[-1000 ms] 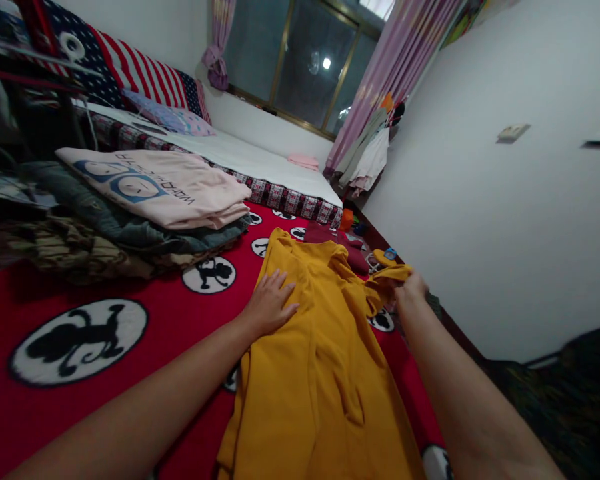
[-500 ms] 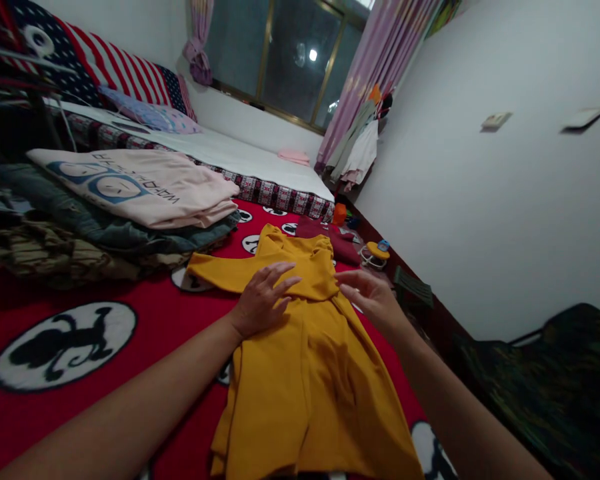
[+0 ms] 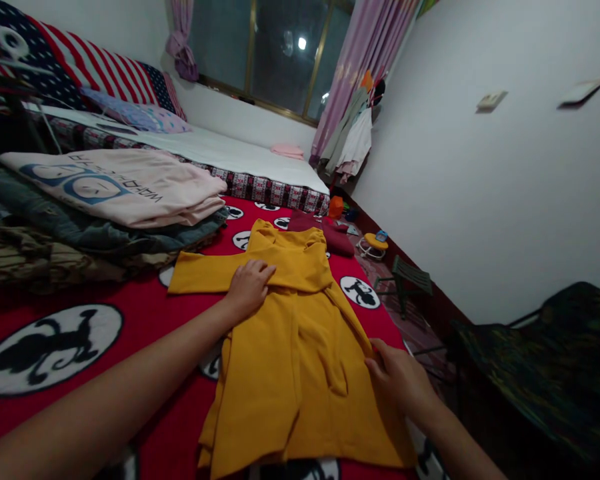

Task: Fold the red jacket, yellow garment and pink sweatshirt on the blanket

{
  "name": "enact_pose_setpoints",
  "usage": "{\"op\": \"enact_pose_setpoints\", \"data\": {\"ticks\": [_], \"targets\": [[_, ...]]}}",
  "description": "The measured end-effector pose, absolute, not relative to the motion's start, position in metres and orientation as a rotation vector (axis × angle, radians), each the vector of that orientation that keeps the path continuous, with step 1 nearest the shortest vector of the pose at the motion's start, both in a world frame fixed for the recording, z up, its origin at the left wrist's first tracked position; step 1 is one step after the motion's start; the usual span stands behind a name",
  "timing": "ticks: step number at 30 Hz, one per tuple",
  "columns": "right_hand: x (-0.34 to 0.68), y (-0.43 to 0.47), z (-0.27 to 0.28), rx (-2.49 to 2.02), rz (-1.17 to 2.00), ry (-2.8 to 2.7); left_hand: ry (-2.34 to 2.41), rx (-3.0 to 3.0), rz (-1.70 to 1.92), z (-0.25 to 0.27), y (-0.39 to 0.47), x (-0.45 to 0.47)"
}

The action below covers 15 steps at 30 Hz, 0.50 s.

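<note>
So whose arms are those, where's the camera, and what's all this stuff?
There's no machine here: those are a person's own two bare arms. The camera is worn on their head and looks forward and down, so you see about what they'd see.

The left hand rests on a yellow garment, where a sleeve lies across it. The right hand is at the garment's right edge; I can't tell whether it's pinching the cloth.

Underneath is a red blanket with black figures in white ovals. On the left is a pile of clothes with a pale pink one on top.
</note>
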State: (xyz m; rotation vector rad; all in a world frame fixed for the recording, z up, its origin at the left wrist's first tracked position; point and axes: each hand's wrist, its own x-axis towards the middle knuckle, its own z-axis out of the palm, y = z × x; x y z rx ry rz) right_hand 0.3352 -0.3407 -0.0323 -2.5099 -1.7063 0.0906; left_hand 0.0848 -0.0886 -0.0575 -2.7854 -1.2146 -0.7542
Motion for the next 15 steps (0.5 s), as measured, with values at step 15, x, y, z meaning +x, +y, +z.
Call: {"op": "enact_pose_setpoints", "data": {"ticks": [15], "targets": [[0.276,-0.308,0.011,-1.623,0.979,-1.229,-1.389,-2.591,-1.053,0.076,0.000,0.074]]}}
